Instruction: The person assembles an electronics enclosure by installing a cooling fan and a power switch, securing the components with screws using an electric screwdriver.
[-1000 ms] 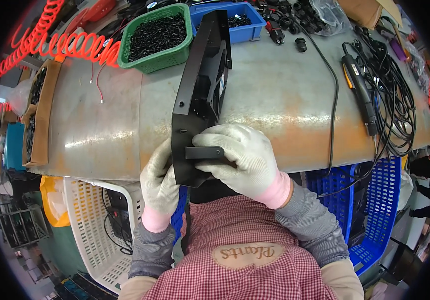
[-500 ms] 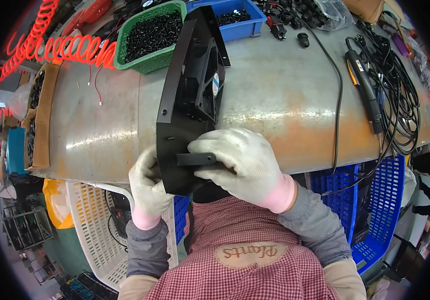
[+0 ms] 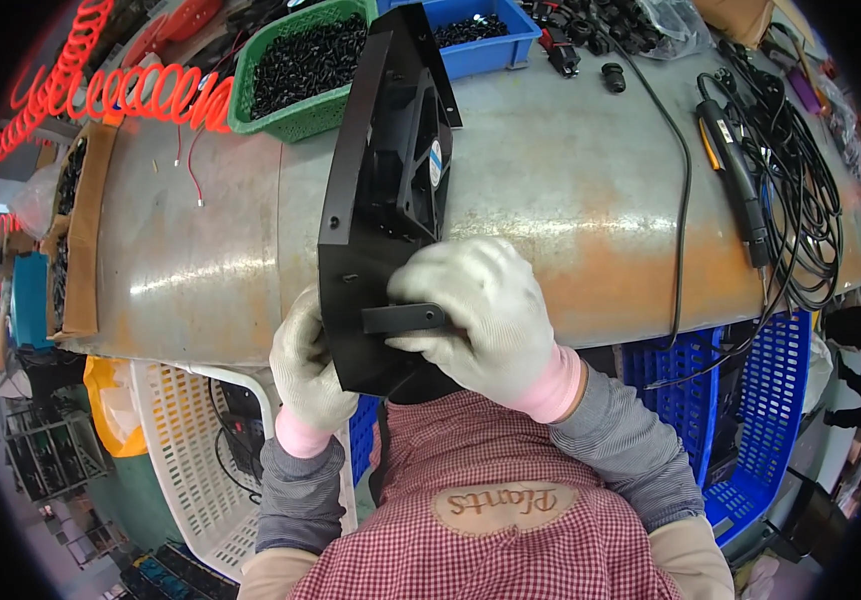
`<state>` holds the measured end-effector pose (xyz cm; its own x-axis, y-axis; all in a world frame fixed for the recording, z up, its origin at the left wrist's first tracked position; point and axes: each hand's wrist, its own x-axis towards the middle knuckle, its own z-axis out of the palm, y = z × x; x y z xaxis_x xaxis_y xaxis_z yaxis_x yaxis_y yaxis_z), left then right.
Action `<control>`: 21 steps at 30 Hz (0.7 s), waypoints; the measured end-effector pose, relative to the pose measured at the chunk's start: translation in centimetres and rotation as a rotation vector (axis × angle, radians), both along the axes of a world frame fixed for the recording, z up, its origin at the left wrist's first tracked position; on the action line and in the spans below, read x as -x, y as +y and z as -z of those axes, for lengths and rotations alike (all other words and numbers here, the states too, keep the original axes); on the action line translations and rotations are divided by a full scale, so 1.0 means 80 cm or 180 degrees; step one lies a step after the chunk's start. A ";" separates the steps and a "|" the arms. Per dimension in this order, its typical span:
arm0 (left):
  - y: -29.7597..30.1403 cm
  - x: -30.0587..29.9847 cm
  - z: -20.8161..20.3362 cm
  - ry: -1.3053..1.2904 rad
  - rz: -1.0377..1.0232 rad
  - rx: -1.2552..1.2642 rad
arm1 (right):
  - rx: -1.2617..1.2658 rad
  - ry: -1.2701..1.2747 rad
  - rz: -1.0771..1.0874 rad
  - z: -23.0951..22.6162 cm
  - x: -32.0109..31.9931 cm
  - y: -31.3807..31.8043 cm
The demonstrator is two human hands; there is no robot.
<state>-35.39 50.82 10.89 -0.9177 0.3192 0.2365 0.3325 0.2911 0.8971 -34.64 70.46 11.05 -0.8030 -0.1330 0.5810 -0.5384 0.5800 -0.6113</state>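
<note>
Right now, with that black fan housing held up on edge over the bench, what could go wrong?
The black fan housing is tilted on edge, held only at its near end by the left hand and right hand; it could tip or slip from the gloved fingers. Its far end hangs close to the green bin of black screws; a swing might knock it. The black cable trailing off the bench edge could snag.

Bright, even overhead light fills the scene. The metal tabletop carries a soft streak of glare running across its middle, just right of the black fan panel. That panel stays dark with little surface detail. Shadows beneath the tabletop are deep. Focus is sharp at the centre; toward the rim, straight edges bend strongly and a black vignette closes the corners.
</note>
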 end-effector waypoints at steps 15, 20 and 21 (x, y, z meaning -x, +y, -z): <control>-0.001 -0.005 0.002 0.0212 -0.0061 0.0253 | -0.0420 0.0064 -0.0206 -0.004 0.003 0.012; 0.000 -0.005 -0.001 0.0359 -0.0095 0.0299 | -0.0023 0.0296 -0.0201 0.005 0.002 0.013; -0.002 -0.005 -0.001 0.0357 -0.0138 0.0357 | -0.0020 0.0295 -0.0195 0.006 0.004 0.012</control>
<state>-34.96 50.70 10.94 -0.9010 0.3100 0.3034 0.4136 0.4035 0.8162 -34.93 71.38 10.58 -0.7361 -0.1842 0.6513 -0.6270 0.5479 -0.5537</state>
